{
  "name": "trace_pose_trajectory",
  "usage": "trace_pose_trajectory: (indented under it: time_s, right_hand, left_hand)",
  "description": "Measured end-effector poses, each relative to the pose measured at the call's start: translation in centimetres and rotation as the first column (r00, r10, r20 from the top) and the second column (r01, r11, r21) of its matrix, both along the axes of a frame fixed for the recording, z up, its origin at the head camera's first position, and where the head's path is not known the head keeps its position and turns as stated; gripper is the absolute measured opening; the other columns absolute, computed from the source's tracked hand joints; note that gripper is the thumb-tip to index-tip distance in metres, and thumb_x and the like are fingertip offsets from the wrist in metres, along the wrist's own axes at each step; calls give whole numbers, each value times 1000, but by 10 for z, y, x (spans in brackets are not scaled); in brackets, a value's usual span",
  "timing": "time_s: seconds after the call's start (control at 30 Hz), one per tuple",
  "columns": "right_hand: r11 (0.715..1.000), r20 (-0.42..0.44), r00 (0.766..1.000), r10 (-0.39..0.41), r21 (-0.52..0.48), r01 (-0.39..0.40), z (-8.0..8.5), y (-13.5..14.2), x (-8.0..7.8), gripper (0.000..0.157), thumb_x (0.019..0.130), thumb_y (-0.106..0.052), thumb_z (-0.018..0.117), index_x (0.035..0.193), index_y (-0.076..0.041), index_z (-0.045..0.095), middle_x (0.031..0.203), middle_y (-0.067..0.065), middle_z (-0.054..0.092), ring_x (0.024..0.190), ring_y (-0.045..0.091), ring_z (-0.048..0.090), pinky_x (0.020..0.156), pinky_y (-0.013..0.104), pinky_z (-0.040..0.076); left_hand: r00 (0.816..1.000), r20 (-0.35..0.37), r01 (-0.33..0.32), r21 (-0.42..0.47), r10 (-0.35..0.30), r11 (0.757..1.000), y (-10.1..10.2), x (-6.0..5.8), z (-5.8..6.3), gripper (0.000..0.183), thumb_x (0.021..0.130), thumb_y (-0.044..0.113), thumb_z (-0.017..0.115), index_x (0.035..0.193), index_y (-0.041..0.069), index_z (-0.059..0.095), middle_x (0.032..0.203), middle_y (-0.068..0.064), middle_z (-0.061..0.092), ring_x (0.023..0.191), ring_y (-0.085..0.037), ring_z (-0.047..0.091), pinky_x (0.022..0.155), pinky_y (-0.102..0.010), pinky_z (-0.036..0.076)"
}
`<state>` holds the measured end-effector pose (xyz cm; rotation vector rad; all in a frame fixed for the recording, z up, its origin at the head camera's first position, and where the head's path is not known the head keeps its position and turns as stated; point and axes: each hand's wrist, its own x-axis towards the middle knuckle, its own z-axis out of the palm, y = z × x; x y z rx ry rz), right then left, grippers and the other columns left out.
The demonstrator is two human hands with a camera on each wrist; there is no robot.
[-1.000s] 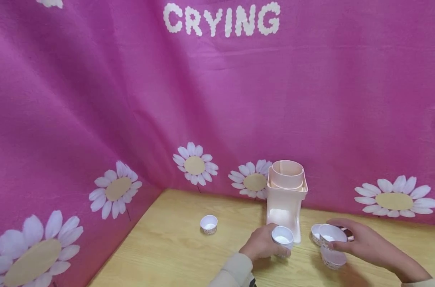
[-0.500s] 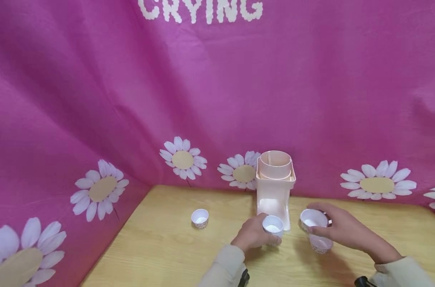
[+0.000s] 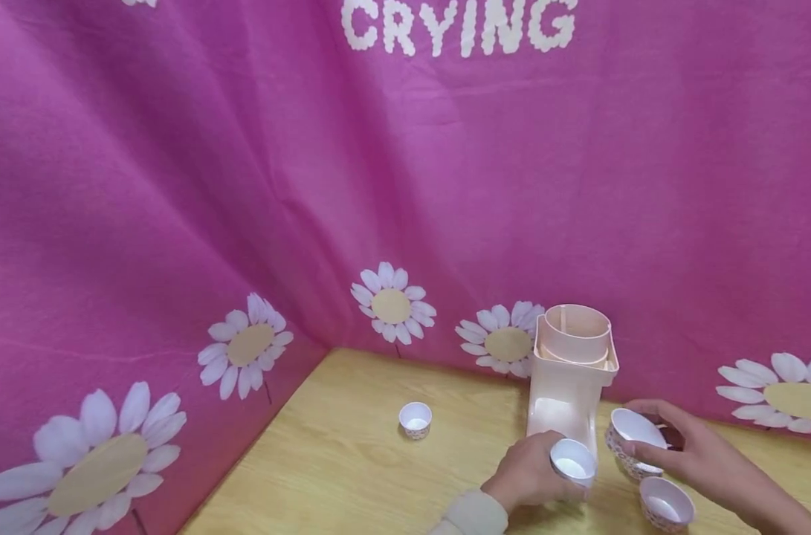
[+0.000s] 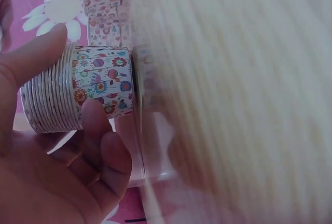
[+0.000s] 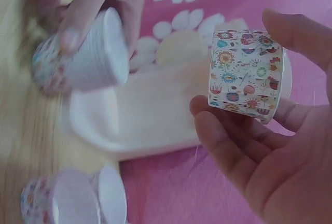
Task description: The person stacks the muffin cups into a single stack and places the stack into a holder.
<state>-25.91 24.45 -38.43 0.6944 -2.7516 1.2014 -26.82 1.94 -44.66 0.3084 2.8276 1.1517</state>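
Observation:
My left hand (image 3: 528, 472) grips a stack of nested paper baking cups (image 4: 88, 86) with a colourful flower print. Its thumb and fingers lie round the stack's sides, in front of a pale pink plastic holder (image 3: 566, 401). To the right, my right hand (image 3: 702, 457) holds one similar paper cup (image 5: 246, 73), raised and slightly tilted, between thumb and fingers. Near that hand a paper cup (image 3: 666, 504) stands on the table. Another cup (image 5: 111, 195) beside it is mostly hidden in the head view by the held one.
A small paper cup (image 3: 415, 420) stands alone on the wooden table (image 3: 325, 453), left of the hands. A pink cloth (image 3: 445, 186) with daisies and white letters hangs behind and along the left side. The holder has a round tube at its top.
The head view has swung one way and back. My right hand's cup has shifted away from the front standing cup, which now shows whole. The left hand keeps its stack by the holder.

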Motion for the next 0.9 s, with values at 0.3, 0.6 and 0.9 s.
trace_pose_trajectory:
  time_s: [0.3, 0.6, 0.9]
  right_hand:
    - [995, -12, 999, -31, 91, 32, 9, -35, 4, 46, 82, -25, 79, 121, -7, 61, 102, 1, 68, 88, 2, 60, 68, 22, 50]
    - [992, -67, 994, 81, 100, -74, 1, -60, -6, 46, 76, -18, 80, 115, -1, 63, 97, 2, 68, 84, 10, 62, 66, 24, 49]
    - [980, -62, 993, 100, 178, -87, 0, -64, -11, 46, 74, -21, 81, 114, -6, 64, 97, -1, 68, 85, 10, 60, 69, 27, 48]
  left_hand:
    - [998, -17, 57, 19, -57, 998, 0, 2, -1, 48, 59, 32, 93, 96, 31, 64, 79, 21, 59, 71, 3, 51, 65, -18, 41]
    - [996, 49, 69, 62, -72, 996, -3, -6, 1, 50, 59, 25, 94, 101, 30, 68, 87, 19, 67, 80, 0, 57, 76, -21, 47]
    - [995, 72, 69, 76, -75, 995, -1, -10, 2, 51, 58, 24, 95, 102, 30, 68, 88, 20, 68, 80, 1, 57, 77, -19, 46]
